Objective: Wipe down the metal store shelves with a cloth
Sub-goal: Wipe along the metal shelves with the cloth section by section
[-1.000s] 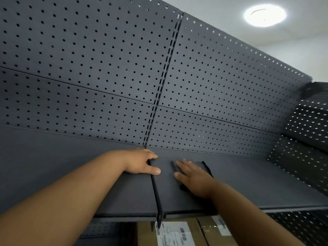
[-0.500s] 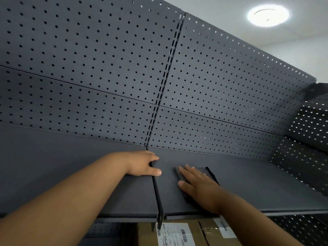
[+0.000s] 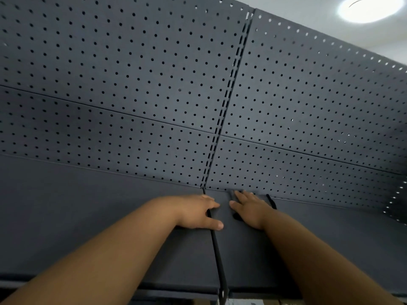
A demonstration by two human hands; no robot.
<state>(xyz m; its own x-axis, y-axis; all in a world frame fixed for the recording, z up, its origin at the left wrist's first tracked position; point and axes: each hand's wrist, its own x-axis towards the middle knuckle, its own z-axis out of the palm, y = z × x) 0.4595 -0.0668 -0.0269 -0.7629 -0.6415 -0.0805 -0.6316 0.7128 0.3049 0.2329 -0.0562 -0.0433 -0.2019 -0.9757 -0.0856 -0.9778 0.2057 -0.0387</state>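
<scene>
1. The right hand (image 3: 251, 211) lies palm down on a dark cloth (image 3: 271, 202), fingers straight and slightly spread, pressing it flat rather than gripping it; the fingertips point at the back wall and come very near the rear edge of the shelf
2. The cloth sits on the right shelf (image 3: 341, 238), at its back left corner. Only its borders show around the hand: a dark edge just right of the fingers and a dark patch beside the thumb
3. The left hand (image 3: 198, 213) rests palm down on the left shelf (image 3: 88, 216), open and holding nothing. Its thumb and forefinger reach across the seam (image 3: 217, 249) between the two shelves, the thumb tip touching the right shelf's edge
4. The two hands are near each other but apart, with the seam and a strip of grey metal between them
5. The seam runs as a narrow dark gap from the front lip back to the slotted upright (image 3: 229, 95), which divides the perforated back panel (image 3: 132, 84)
6. To the right of the cloth, plain grey shelf surface runs on towards the perforated side panel (image 3: 398, 194); to the left of the left hand, the other shelf stretches out of view
7. Both forearms cross the front lip of the shelves; a round ceiling light (image 3: 370, 8) glows at the top right
</scene>
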